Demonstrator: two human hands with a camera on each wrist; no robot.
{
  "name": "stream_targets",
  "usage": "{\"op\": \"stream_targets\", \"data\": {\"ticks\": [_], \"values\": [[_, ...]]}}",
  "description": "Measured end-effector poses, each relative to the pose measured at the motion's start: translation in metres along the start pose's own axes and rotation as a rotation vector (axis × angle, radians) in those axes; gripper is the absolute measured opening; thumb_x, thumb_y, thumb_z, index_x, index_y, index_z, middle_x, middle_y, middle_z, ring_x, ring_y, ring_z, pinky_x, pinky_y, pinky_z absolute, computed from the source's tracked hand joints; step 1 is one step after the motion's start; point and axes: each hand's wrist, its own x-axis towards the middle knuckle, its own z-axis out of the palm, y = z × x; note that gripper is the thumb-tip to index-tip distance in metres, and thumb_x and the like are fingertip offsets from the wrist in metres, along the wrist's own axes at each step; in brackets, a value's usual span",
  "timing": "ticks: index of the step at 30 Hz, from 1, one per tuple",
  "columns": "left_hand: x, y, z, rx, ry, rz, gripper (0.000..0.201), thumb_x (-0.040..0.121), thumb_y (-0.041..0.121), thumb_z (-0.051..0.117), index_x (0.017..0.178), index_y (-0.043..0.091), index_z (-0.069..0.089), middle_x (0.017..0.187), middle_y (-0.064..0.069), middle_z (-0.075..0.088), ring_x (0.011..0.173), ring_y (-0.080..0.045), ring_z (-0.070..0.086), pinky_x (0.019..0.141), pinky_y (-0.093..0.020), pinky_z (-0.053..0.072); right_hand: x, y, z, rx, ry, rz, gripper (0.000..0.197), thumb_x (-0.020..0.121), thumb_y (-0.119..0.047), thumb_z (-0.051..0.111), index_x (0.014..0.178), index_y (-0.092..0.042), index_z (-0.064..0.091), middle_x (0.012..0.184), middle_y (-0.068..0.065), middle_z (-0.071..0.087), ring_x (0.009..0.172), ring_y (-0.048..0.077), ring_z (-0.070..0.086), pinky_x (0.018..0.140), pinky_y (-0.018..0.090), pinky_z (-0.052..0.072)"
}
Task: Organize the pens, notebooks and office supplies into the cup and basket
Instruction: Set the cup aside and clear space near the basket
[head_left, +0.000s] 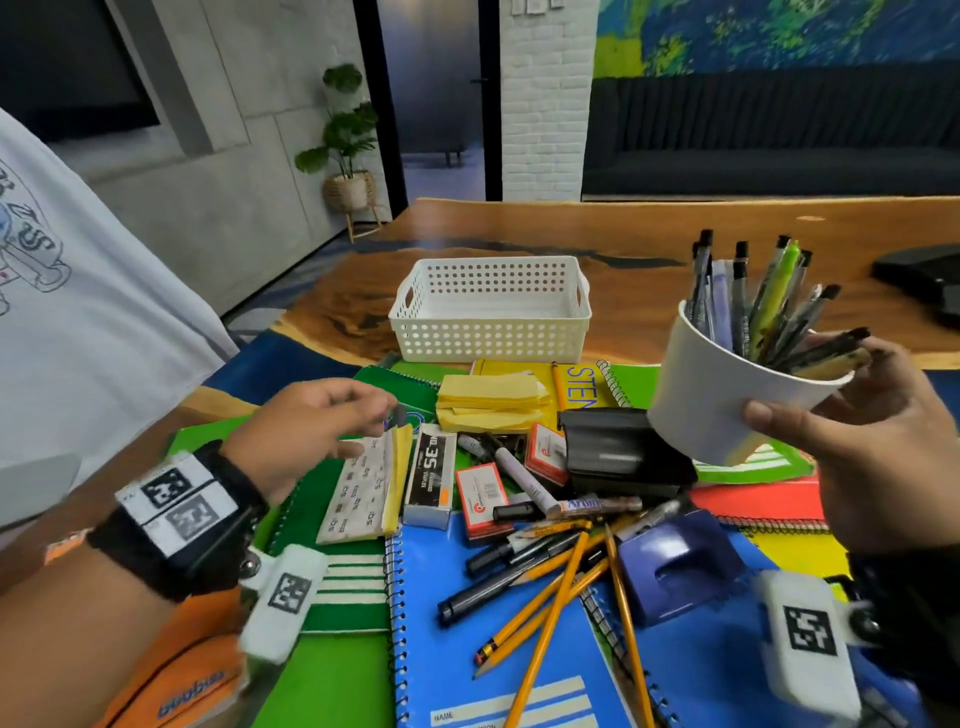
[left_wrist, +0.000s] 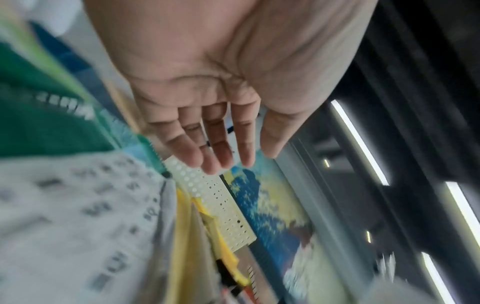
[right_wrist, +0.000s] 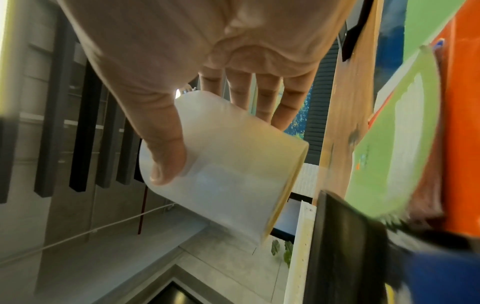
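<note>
1. Wooden table (head_left: 675, 228) strewn with notebooks (head_left: 457, 623) and pencils (head_left: 550, 618) at the near edge.
2. White basket (head_left: 491, 312) behind them, toward the middle.
3. Cup (head_left: 727, 395) of pens (head_left: 748, 301) raised and tilted above the clutter, gripped by right hand (head_left: 872, 441).
4. Left hand (head_left: 306, 426) relaxed, fingers straight, above the green notebook (head_left: 322, 499).

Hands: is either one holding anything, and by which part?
The right hand grips the white cup of pens around its side wall. The left hand holds nothing.
</note>
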Motion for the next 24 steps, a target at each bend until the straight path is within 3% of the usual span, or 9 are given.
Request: {"op": "stream_targets", "data": {"ticks": [2,4,7,9,12,15,19,21,24], "values": [[0.011,-0.008,0.004,-0.464,0.021,-0.087,0.023,0.095,0.028,0.062,0.109,0.014,0.073,0.106,-0.007,0.071,0.091,-0.018,0.065,0.077,-0.032,0.051,0.013,-0.006,-0.005,-0.048,0.008,-0.025,0.080,0.048,-0.022,0.094,0.116,-0.005,0.055,0.116,0.014,0.069,0.110,0.032,0.066,0.091,0.035,0.056],[0.022,-0.018,0.007,-0.776,0.079,-0.130,0.020,0.096,0.026,0.059,0.107,0.014,0.071,0.096,-0.003,0.066,0.085,-0.015,0.061,0.073,-0.028,0.046,0.033,-0.012,-0.006,-0.103,0.016,-0.047,0.076,0.049,-0.015,0.090,0.114,-0.003,0.053,0.112,0.013,0.070,0.103,0.027,0.069,0.085,0.033,0.058],[0.036,-0.037,0.010,-1.033,0.154,-0.206,0.016,0.095,0.026,0.060,0.106,0.020,0.070,0.091,0.003,0.064,0.082,-0.012,0.058,0.074,-0.024,0.043,0.068,-0.013,-0.002,-0.240,0.001,-0.025,0.073,0.045,-0.021,0.093,0.108,-0.014,0.057,0.103,0.004,0.072,0.090,0.017,0.071,0.074,0.030,0.059],[0.043,-0.049,0.011,-1.145,0.158,-0.234,0.016,0.095,0.023,0.058,0.106,0.018,0.068,0.091,0.002,0.063,0.083,-0.011,0.057,0.075,-0.023,0.046,0.094,-0.006,0.002,-0.386,-0.029,0.023,0.073,0.046,-0.020,0.096,0.108,-0.013,0.058,0.103,0.002,0.072,0.088,0.015,0.070,0.071,0.025,0.059],[0.049,-0.058,0.011,-1.219,0.137,-0.250,0.016,0.091,0.020,0.058,0.104,0.016,0.066,0.088,0.001,0.063,0.082,-0.009,0.057,0.066,-0.020,0.054,0.128,0.013,0.012,-0.550,-0.059,0.139,0.075,0.052,-0.016,0.097,0.114,-0.010,0.056,0.103,-0.001,0.069,0.087,0.013,0.067,0.065,0.020,0.054],[0.050,-0.059,0.010,-1.211,0.113,-0.233,0.015,0.097,0.022,0.054,0.104,0.017,0.066,0.088,0.001,0.063,0.083,-0.009,0.057,0.075,-0.020,0.050,0.159,0.039,0.026,-0.752,-0.058,0.185,0.074,0.050,-0.024,0.099,0.108,-0.011,0.055,0.102,-0.001,0.065,0.089,0.018,0.062,0.064,0.022,0.045],[0.049,-0.061,0.010,-1.221,0.105,-0.216,0.018,0.099,0.023,0.051,0.108,0.017,0.066,0.088,0.001,0.063,0.082,-0.009,0.058,0.072,-0.019,0.052,0.186,0.068,0.040,-0.909,-0.028,0.266,0.071,0.046,-0.036,0.099,0.100,-0.019,0.057,0.102,0.000,0.066,0.091,0.022,0.062,0.079,0.036,0.054],[0.050,-0.063,0.011,-1.231,0.107,-0.205,0.018,0.099,0.023,0.051,0.106,0.016,0.066,0.087,0.001,0.063,0.082,-0.009,0.058,0.066,-0.019,0.054,0.193,0.077,0.045,-0.986,-0.035,0.286,0.069,0.045,-0.040,0.098,0.097,-0.020,0.058,0.100,0.000,0.066,0.090,0.022,0.062,0.079,0.037,0.054],[0.051,-0.065,0.011,-1.231,0.096,-0.192,0.018,0.099,0.023,0.051,0.108,0.017,0.066,0.088,0.002,0.063,0.083,-0.009,0.058,0.067,-0.019,0.054,0.202,0.086,0.051,-1.052,-0.103,0.334,0.068,0.046,-0.042,0.098,0.097,-0.020,0.059,0.097,-0.002,0.065,0.090,0.021,0.061,0.078,0.035,0.053]]}}
